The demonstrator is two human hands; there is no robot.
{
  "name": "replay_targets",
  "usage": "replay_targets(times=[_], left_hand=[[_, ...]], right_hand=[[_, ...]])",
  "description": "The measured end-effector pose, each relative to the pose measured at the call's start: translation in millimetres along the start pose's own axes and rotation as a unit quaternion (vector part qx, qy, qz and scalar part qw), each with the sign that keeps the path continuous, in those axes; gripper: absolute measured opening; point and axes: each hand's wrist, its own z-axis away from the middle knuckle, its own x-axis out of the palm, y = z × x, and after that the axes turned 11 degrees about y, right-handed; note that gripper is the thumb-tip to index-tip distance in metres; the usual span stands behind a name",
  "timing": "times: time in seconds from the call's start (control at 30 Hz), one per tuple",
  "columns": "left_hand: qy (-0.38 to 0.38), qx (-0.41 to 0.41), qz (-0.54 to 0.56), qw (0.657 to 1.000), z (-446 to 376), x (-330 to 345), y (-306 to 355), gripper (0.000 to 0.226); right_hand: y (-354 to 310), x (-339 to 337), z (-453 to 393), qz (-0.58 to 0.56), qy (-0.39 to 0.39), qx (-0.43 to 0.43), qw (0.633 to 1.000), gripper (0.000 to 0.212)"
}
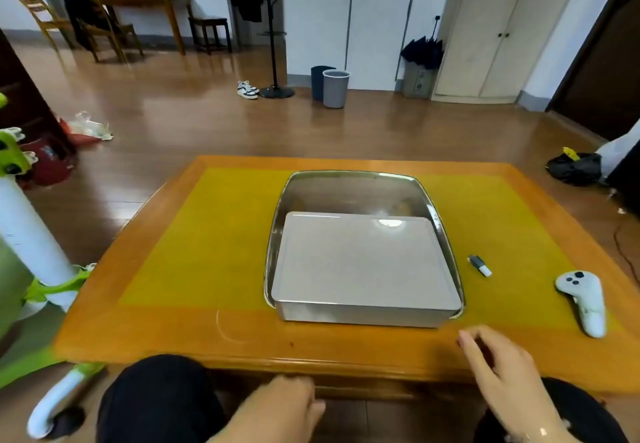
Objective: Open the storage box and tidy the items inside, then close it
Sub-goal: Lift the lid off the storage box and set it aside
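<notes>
The storage box (363,266) sits closed near the counter's (173,325) front edge. Both hands, left hand (277,408) and right hand (498,363), are loose and empty; lifting the lid comes next.

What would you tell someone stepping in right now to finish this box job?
Left hand: open, holding nothing, low by the knees.
Right hand: open, fingers loosely curled, over the near table edge, apart from the box.
Storage box: lid on, sitting in the near part of the metal tray on the table.
Done: nothing that shows.
Left: take the lid off, tidy what is inside, close it.
</notes>
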Motion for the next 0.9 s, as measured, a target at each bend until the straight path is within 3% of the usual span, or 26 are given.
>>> replay_targets(times=[0.07, 0.17, 0.3, 0.5, 0.9], left_hand=[[0.104, -0.022, 0.053, 0.993, -25, -20, -4, 0.022], [0.253, -0.041, 0.035, 0.966, -51, -41, 0, 0.016], [0.349, -0.058, 0.034, 0.935, -83, -50, -7, 0.014], [0.353, -0.079, -0.015, 0.932, -126, -53, -14, 0.027], [0.348, -0.140, 0.078, 0.924, -157, -54, -31, 0.037]], right_hand=[[0, 8, -20, 0.037, 0.016, 0.017, 0.999, 0.014], [2, 28, -48, 0.110, 0.022, 0.032, 0.993, 0.016], [8, 43, -72, 0.183, 0.040, 0.043, 0.981, 0.027], [8, 58, -93, 0.232, 0.041, 0.053, 0.970, 0.031], [20, 74, -124, 0.219, 0.092, 0.076, 0.968, 0.025]])
